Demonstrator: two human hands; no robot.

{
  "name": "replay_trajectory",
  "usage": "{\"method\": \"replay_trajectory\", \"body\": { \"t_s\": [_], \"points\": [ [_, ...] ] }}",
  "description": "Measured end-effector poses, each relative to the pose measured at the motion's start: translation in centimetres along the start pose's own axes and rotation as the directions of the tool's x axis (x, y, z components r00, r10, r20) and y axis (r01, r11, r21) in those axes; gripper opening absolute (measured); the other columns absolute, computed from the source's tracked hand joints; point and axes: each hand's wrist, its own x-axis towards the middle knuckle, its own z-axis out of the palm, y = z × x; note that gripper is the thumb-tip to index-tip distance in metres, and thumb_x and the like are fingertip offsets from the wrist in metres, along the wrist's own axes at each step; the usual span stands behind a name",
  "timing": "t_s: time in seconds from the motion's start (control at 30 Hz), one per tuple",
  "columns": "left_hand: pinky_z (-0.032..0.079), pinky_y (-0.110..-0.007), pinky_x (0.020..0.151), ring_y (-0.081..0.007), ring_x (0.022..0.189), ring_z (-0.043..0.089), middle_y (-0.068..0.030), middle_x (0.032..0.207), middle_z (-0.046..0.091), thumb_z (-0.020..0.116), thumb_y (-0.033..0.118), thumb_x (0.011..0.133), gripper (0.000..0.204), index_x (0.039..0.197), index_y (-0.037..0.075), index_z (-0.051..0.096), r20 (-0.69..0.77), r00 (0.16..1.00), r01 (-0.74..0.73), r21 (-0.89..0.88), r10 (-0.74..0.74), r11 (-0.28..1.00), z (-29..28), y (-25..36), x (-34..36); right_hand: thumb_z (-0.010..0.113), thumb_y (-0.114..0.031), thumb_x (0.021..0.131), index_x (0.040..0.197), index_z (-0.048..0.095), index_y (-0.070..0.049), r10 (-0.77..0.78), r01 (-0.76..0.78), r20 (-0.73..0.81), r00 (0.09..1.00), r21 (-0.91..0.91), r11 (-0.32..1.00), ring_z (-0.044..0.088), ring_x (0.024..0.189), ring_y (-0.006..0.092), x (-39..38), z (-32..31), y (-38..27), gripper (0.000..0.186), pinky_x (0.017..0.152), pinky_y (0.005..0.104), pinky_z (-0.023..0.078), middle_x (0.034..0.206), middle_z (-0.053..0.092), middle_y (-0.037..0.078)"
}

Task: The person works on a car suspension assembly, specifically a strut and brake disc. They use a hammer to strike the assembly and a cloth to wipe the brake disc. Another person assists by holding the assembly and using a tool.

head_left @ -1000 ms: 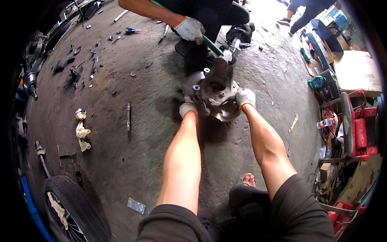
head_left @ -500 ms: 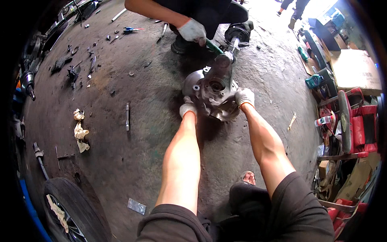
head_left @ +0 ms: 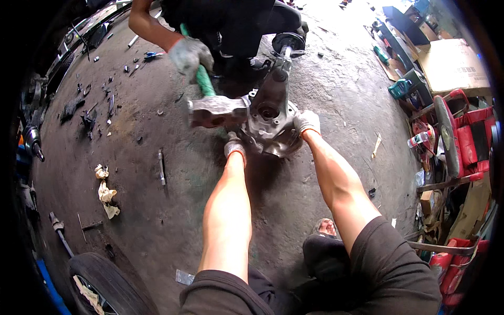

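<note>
A grey metal steering knuckle with a round plate rests on the floor in front of me, its strut stretching away from me. My left hand, in a pale knit glove with an orange cuff, is closed on its near left edge. On the right edge, my gloved right hand grips the same knuckle. A co-worker's gloved hand holds a sledgehammer by its green handle. The slightly blurred hammer head hides the knuckle's left side; whether they touch I cannot tell.
A socket extension bar and crumpled gloves lie left on the floor. A wheel sits at lower left. Small dark parts are scattered farther off. Along the right stand a red chair and a cardboard box.
The co-worker's hand and hammer have swung left and toward me, from the knuckle's top to its left side. My view has shifted slightly; both my hands keep their hold.
</note>
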Motion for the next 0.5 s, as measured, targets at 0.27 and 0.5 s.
{"method": "replay_trajectory", "body": {
  "t_s": [0.27, 0.5],
  "points": [
    [0.037, -0.035, 0.095, -0.0264, 0.116, 0.05, -0.012, 0.127, 0.053, 0.029, 0.055, 0.093, 0.062, 0.122, 0.006, 0.053, 0.251, 0.92, -0.296, -0.055, 0.3, 0.954, -0.8, -2.2, 7.3, 0.041, -0.035, 0.088, 0.093, 0.068, 0.002, -0.038, 0.038, 0.006, 0.999, -0.022, 0.999, 0.061, 0.098, 0.0373, 0.3, 0.1, -0.3, 0.046, 0.087, 0.0402, 0.047, 0.099, 0.063, 0.024],
    [0.043, -0.038, 0.09, -0.0287, 0.105, 0.058, -0.0165, 0.117, 0.061, 0.029, 0.065, 0.087, 0.075, 0.113, 0.001, 0.06, 0.194, 0.934, -0.286, -0.1, 0.3, 0.953, -5.9, -0.3, 8.8, 0.045, -0.037, 0.086, 0.099, 0.067, 0.0, -0.101, 0.096, 0.063, 0.993, 0.078, 0.992, 0.06, 0.101, 0.0374, -0.1, 0.6, -4.6, 0.045, 0.089, 0.0418, 0.047, 0.103, 0.063, 0.025]
  ]
}}
